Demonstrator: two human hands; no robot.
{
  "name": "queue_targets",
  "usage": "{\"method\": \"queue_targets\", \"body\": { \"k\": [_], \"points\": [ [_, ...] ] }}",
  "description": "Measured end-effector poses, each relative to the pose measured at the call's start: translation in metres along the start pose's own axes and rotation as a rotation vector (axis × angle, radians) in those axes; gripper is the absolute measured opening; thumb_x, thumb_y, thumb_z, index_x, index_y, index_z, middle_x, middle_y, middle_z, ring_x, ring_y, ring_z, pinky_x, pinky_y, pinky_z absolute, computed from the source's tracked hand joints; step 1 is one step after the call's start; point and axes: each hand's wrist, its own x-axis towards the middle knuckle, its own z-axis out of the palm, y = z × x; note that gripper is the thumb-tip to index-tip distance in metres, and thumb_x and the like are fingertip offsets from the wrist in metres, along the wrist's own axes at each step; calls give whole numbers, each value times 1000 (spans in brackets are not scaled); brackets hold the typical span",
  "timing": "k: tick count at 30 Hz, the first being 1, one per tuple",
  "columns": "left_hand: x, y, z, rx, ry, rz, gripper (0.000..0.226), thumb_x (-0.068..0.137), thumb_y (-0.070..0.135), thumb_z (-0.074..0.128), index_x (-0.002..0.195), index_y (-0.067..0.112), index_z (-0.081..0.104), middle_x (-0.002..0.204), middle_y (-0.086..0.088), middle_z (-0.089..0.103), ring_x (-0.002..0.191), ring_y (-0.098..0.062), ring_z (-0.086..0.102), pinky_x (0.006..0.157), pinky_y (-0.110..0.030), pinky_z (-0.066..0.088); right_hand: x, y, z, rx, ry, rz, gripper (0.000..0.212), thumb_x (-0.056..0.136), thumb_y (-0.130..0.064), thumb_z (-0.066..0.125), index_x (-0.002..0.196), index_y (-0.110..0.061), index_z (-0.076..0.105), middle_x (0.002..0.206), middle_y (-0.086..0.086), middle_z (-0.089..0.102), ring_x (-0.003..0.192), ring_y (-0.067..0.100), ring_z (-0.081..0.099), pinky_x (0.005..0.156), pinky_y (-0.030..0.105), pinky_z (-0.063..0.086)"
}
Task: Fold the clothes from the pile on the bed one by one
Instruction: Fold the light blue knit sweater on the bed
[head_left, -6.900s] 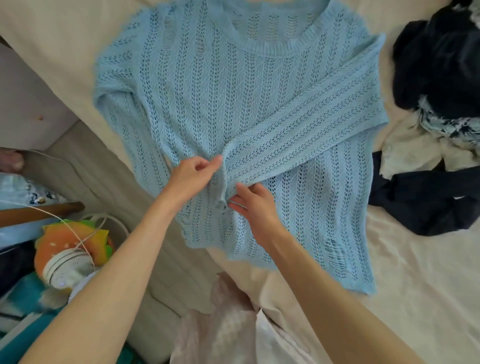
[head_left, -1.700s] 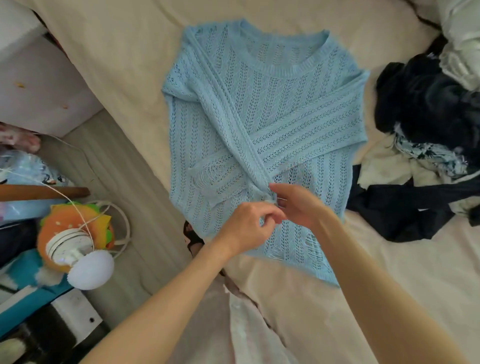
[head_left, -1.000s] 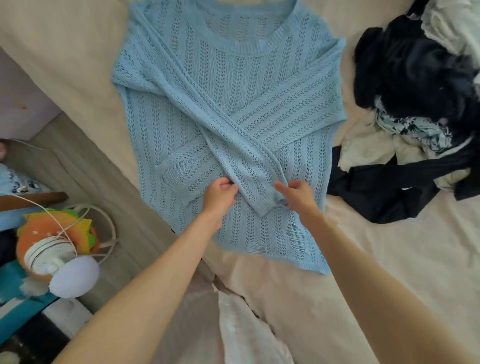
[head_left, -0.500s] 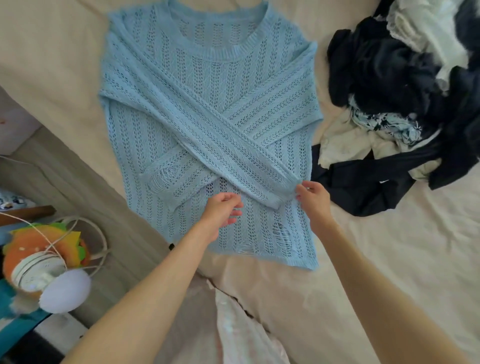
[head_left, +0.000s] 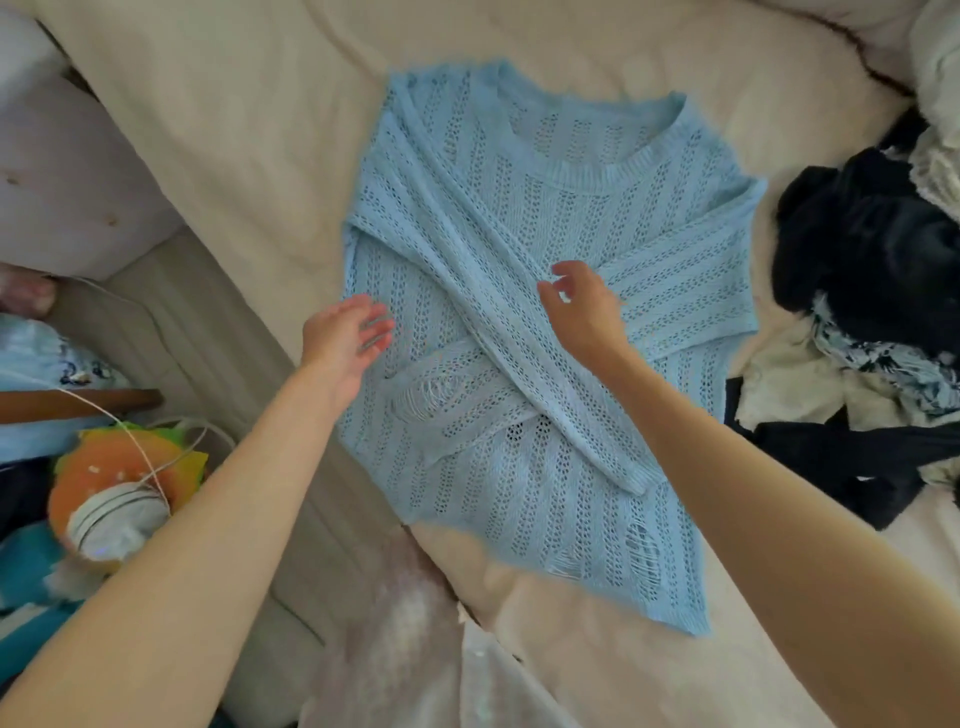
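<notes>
A light blue open-knit sweater (head_left: 524, 218) lies flat on the cream bed sheet (head_left: 234, 135), neck away from me, with both sleeves folded across its front in an X. My left hand (head_left: 345, 332) hovers with straight fingers at the sweater's left edge. My right hand (head_left: 584, 306) is over the middle of the crossed sleeves, fingers loosely spread, holding nothing. The pile of clothes (head_left: 872, 270), mostly black with white and patterned pieces, lies at the right of the bed.
The bed's edge runs diagonally at the left, with grey floor (head_left: 171, 312) beside it. On the floor are an orange and green plush toy (head_left: 98, 473), a round white device with a cord (head_left: 114, 525) and a white cabinet (head_left: 62, 171).
Both hands have let go of the sleeve cuff near the hem and moved up, away from me, the left to the sweater's left side, the right to its middle.
</notes>
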Motion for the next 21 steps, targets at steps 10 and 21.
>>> {"method": "queue_targets", "body": {
  "k": [10, 21],
  "points": [
    [45, 50, 17, -312, -84, -136, 5, 95, 15, 51, 94, 15, 56, 96, 0, 61, 85, -11, 58, 84, -29, 45, 112, -121, 35, -18, -119, -41, 44, 99, -35, 43, 137, -12, 45, 128, 4, 55, 115, 18, 52, 93, 28, 39],
    [77, 62, 10, -563, -50, -161, 11, 89, -2, 56, 89, 8, 51, 96, -12, 64, 93, -24, 63, 90, -34, 51, 188, -186, 80, 156, -76, 113, 14, 87, -19, 62, 73, -18, 60, 59, -4, 43, 57, 11, 39, 54, 22, 34]
  ]
}}
